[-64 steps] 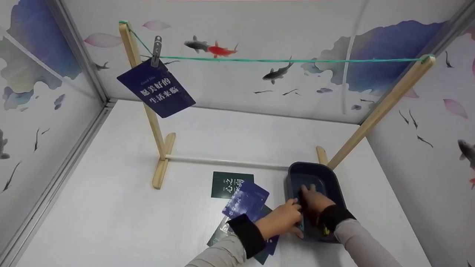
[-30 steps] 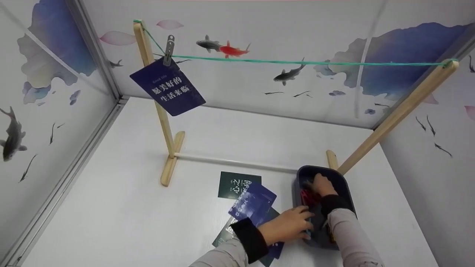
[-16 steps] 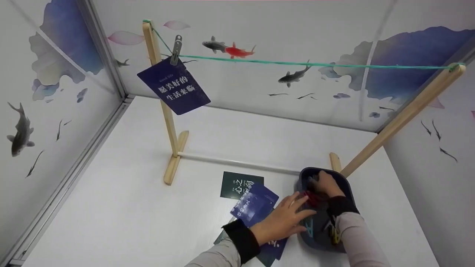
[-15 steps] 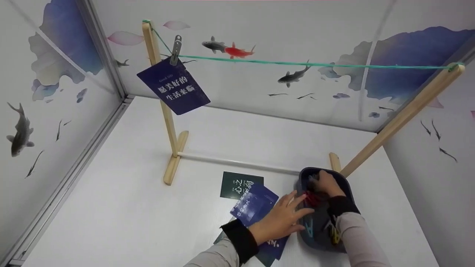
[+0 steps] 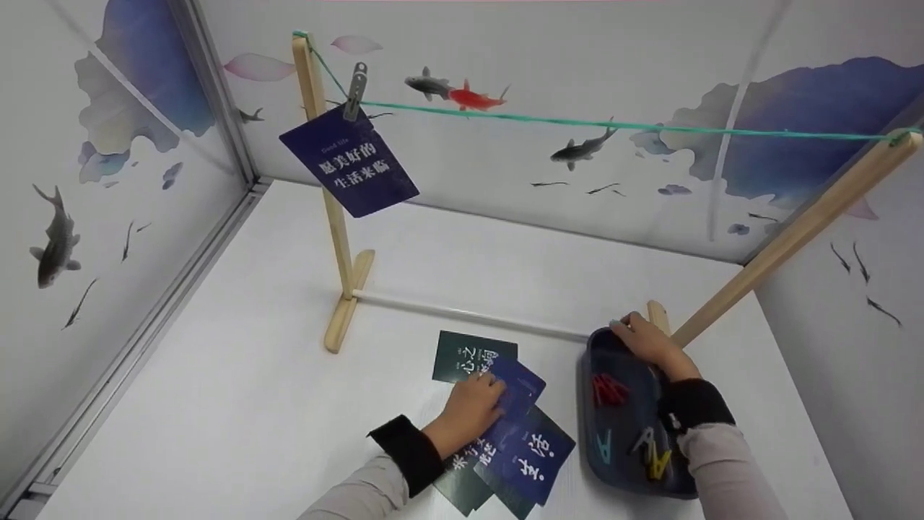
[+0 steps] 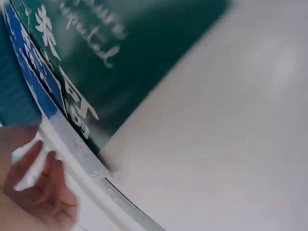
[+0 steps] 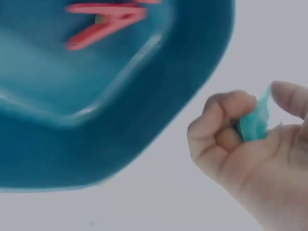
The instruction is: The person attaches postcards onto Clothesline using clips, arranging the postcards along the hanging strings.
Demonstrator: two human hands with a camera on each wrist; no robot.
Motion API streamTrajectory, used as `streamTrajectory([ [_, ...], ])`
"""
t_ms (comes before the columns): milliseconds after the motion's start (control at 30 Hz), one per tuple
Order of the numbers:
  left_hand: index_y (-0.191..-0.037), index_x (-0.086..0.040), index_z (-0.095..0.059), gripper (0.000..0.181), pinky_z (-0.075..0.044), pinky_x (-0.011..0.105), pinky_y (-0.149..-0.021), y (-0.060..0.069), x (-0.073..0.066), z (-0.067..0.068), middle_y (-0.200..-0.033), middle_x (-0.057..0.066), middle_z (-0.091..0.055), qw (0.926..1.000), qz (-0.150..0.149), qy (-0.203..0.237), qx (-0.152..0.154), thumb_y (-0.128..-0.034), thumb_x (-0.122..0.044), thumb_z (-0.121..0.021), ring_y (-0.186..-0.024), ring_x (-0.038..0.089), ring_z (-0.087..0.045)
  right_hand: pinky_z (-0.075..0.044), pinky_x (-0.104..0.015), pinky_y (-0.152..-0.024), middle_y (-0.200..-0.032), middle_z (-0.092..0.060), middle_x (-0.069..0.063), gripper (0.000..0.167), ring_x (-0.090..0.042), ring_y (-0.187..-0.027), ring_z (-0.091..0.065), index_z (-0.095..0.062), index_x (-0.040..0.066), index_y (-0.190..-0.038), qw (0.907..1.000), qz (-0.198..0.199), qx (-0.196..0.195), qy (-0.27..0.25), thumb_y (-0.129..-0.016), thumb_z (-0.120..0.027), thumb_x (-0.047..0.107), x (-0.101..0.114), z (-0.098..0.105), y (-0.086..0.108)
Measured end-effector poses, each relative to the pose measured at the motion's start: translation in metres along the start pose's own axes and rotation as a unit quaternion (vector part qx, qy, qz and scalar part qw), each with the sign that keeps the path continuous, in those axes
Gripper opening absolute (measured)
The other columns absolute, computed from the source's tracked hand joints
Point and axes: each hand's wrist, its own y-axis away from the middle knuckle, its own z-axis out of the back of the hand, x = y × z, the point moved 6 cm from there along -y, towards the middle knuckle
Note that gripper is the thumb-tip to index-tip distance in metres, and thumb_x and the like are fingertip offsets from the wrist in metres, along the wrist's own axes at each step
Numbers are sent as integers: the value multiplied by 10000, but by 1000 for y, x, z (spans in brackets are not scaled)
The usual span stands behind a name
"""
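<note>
The right hand [image 5: 653, 347] is holding a teal clip [image 7: 254, 122] in bent fingers by the far rim of the box [image 5: 622, 420], the clip being partly hidden. The left hand [image 5: 469, 408] is hovering over the cards at the middle near side, its fingers loosely bent and gripping nothing visible; whether it is touching a card, I cannot tell.

Under it, a blue card [image 5: 528, 384] is overlapping a green card [image 5: 455, 355] on the far side. Another blue card [image 5: 530, 461] is lying on the near right, with more green showing at the near left. Inside the box, red clips [image 5: 610, 390] are lying toward the left side, a blue clip [image 5: 604, 446] near left, and a grey clip [image 5: 642, 439] beside a yellow clip [image 5: 658, 464] near right.

On the far left, a grey peg [image 5: 356, 90] is holding a hanging card [image 5: 354, 162], tilted, on the green cord [image 5: 577, 124]. The cord is running between two wooden posts [image 5: 808, 227], and a white rod [image 5: 469, 318] is lying low between them.
</note>
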Motion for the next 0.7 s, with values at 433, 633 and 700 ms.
streamTrajectory([
  [433, -1007, -85, -575, 862, -425, 406, -728, 13, 43, 5, -949, 107, -578, 9692, 2096, -129, 1287, -355, -570, -862, -884, 265, -527, -496, -421, -736, -1003, -635, -240, 373, -297, -836, -612, -539, -84, -1146, 9945, 649, -812, 134, -928, -591, 215, 141, -6, 2],
  [633, -1174, -27, -509, 529, -500, 420, -715, 5, 54, 31, -1014, 159, -566, 9727, 1285, 1642, 1024, -716, -67, -770, -878, 317, -573, -439, -329, -641, -907, -635, -148, 369, -187, -708, -535, -521, -23, -1182, 9897, 1096, -903, 153, -937, -579, 246, 186, -18, 15],
  [700, -1224, -7, -442, 562, -518, 429, -761, 4, 58, 40, -1071, 199, -588, 9619, 1063, 2282, 1063, -724, 61, -690, -917, 336, -607, -450, -339, -641, -884, -629, -133, 371, -183, -706, -544, -511, -19, -1188, 9874, 1247, -959, 185, -938, -577, 248, 194, -21, 18],
])
